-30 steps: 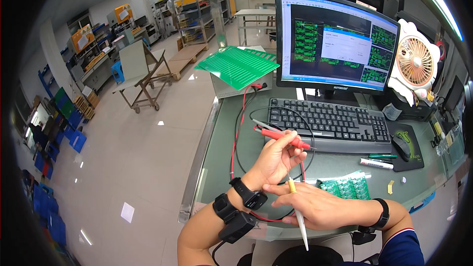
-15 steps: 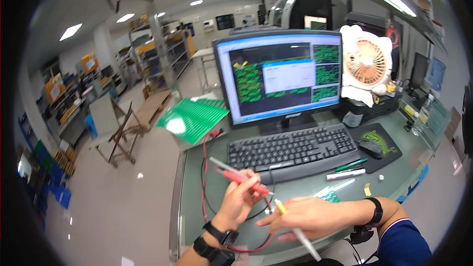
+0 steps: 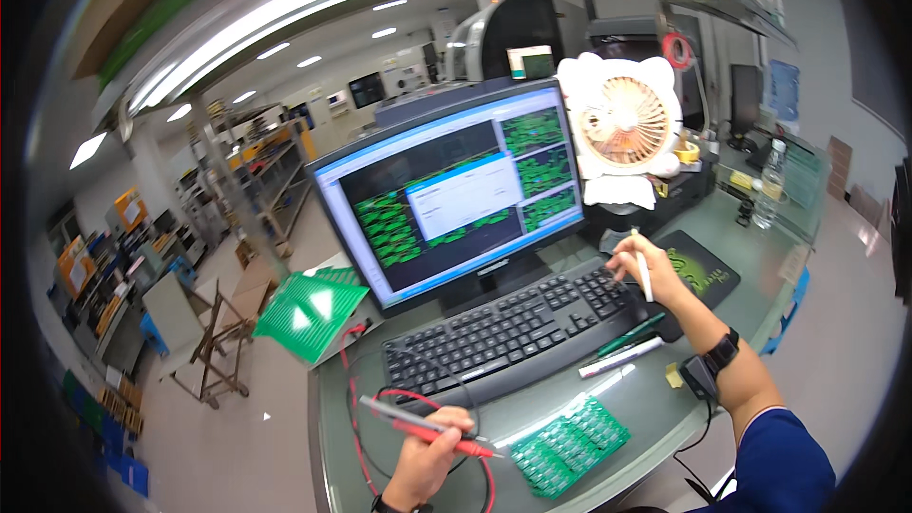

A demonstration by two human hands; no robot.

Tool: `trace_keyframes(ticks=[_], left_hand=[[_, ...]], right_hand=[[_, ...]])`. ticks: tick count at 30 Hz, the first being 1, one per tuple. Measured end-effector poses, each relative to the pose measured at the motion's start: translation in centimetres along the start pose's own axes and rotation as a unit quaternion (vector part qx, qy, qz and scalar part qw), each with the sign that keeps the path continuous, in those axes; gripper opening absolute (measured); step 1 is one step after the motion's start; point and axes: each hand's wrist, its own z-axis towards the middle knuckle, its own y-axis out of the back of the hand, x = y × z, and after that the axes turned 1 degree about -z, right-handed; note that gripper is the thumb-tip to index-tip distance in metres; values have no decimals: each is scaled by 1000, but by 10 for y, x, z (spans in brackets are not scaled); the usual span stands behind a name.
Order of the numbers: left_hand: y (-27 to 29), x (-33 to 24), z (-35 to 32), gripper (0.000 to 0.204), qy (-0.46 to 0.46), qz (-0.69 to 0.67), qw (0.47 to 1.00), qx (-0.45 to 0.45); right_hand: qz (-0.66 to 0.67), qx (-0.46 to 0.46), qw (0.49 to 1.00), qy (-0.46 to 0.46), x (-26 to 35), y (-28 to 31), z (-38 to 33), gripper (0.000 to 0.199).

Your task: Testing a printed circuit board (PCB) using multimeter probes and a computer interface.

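Observation:
My left hand (image 3: 426,461) is closed around a red test probe (image 3: 472,447) and a grey probe (image 3: 388,411) beside it. Both tips point right, toward a green circuit board panel (image 3: 570,445) lying flat on the desk, without touching it. Red and black leads (image 3: 353,385) loop from the probes along the desk's left side. Over the number-pad end of the black keyboard (image 3: 503,331) is my right hand (image 3: 649,268), holding a slim white pen-like stick (image 3: 643,274) upright between thumb and fingers. Whether a finger presses a key, I cannot tell.
A monitor (image 3: 456,199) stands behind the keyboard, with a lit fan (image 3: 622,123) beside it. Green sheets (image 3: 309,313) lie at the left. A green pen (image 3: 629,334), a white marker (image 3: 620,358) and a mouse pad (image 3: 698,271) are at the right; a bottle (image 3: 769,185) stands beyond.
My right hand has moved from beside the probes up and right to the keyboard, still with the stick, uncovering the circuit board panel. The view has turned; the left hand keeps its probes.

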Motion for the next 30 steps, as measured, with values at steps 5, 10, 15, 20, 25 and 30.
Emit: trace_keyframes(ticks=[5,10,15,20,25,30], left_hand=[[-16,-6,-11,23,-3,144,989,31],[-30,-9,-5,17,31,238,965,110],[-37,-6,-6,17,43,263,951,156],[-38,-8,-7,17,72,247,956,139],[-38,-6,-9,17,75,241,958,132],[-40,-7,-6,17,92,232,961,122]], right_hand=[[-89,-16,996,4,-3,5,5,16],[-130,87,987,-22,6,12,3,18],[-205,117,955,180,-2,0,0,12],[-307,169,924,150,-1,-5,-5,13],[-312,98,935,136,-4,1,4,14],[-289,98,945,122,-19,-1,6,16]])
